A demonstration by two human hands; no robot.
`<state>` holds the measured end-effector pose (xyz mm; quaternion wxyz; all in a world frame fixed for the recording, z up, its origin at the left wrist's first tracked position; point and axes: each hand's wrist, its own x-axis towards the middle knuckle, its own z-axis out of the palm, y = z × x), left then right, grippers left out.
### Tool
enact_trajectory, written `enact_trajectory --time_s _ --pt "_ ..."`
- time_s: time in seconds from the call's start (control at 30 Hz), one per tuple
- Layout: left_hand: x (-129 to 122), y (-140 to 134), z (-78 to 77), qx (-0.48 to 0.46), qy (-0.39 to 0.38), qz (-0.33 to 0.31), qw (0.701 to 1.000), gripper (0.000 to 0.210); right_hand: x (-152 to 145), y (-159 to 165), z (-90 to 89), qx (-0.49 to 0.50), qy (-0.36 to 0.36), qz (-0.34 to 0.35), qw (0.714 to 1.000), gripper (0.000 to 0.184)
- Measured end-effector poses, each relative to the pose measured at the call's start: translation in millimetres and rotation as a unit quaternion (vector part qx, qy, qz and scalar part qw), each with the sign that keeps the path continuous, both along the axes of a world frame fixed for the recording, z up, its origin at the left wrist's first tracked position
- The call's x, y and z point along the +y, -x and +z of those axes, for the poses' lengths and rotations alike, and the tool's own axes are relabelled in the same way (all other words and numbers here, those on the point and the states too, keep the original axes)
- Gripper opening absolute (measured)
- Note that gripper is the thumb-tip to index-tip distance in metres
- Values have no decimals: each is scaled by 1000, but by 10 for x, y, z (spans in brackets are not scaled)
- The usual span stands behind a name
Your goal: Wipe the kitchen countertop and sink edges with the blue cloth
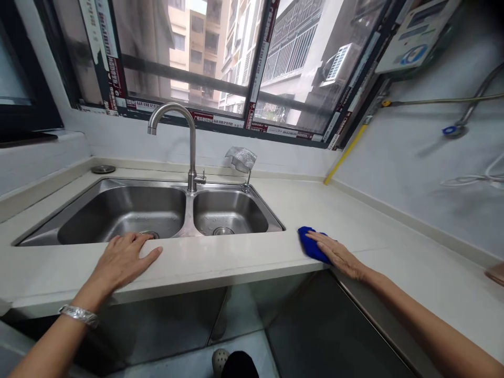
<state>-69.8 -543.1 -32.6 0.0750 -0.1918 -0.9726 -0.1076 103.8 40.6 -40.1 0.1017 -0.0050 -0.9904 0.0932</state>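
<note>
My left hand rests on the front strip of the pale countertop, fingers apart and tips at the sink's front edge; it holds nothing. A silver bracelet circles that wrist. To the right of the sink, my right hand holds a crumpled blue cloth against the counter near its front edge. Its fingers lie extended over the cloth, and the thumb is hidden. Between the hands is a double-bowl steel sink, with a few drops visible in its bowls.
A curved steel faucet rises behind the sink, beside a small fitting under silvery wrap. A round metal cover lies at the back left. A yellow pipe runs down the right corner. Windows line the back; dark cabinet fronts stand below.
</note>
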Motion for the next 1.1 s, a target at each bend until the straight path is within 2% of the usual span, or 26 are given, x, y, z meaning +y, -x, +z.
enact_trajectory --time_s 0.13,0.23,0.37,0.5,0.6,0.7,0.9,1.0,1.1 --pt "2 10 -25 1 -5 -4 1000 80 74 512 -83 -12 -97 -134 986 62" --pt "20 11 -27 -13 -4 1 1000 78 10 917 -87 -21 -129 -198 971 61" --pt "53 -17 10 -28 4 13 1000 75 -218 1389 -60 -21 -137 -213 967 62" --pt "66 -41 53 -37 8 14 999 73 -498 1664 -59 -26 -139 -185 973 63" --pt "65 -51 76 -32 8 18 999 72 -635 1651 -61 -24 -136 -155 978 65" --pt "55 -81 90 -23 -1 12 1000 68 -659 1459 -62 -14 -130 -131 983 59" --pt "21 -145 68 -23 -1 -12 1000 67 -373 1032 -143 6 -114 -73 991 62" --pt "221 -151 114 -55 27 -37 997 73 -232 1008 -185 -1 -100 -41 994 63" --pt "703 -157 221 -84 28 -137 987 74 -214 1131 -177 -2 -102 -57 993 60"
